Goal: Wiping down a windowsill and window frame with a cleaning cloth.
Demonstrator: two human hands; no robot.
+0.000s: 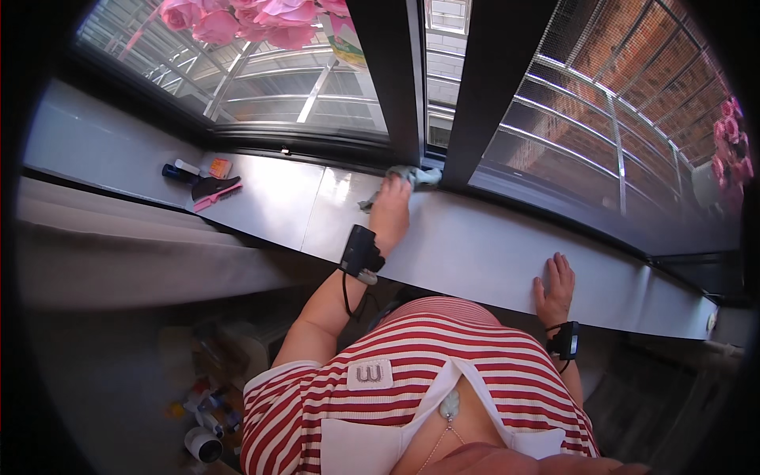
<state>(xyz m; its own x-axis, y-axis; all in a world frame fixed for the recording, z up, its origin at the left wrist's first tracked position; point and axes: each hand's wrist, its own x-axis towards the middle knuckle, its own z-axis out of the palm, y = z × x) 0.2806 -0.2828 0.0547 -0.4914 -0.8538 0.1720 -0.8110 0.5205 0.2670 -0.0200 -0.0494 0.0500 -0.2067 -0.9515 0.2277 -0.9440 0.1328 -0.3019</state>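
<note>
My left hand [392, 205] is on a pale green-grey cloth [418, 175], which is bunched at the back of a glossy white windowsill [475, 237]. The cloth touches the foot of the dark window frame [475, 107], and a corner of it sticks out to the left of my wrist. My fingertips are partly lost in its folds. My right hand [555, 288] rests on the sill's front part, farther right, fingers spread and nothing in them. A black device is strapped to each wrist.
At the sill's left end lie a pink comb [218, 197], a dark brush-like item [208, 187], a dark blue bottle [178, 173] and a small orange box [220, 168]. A beige curtain [130, 261] hangs below. Pink flowers [255, 21] show at the left pane; metal bars [614, 142] stand outside.
</note>
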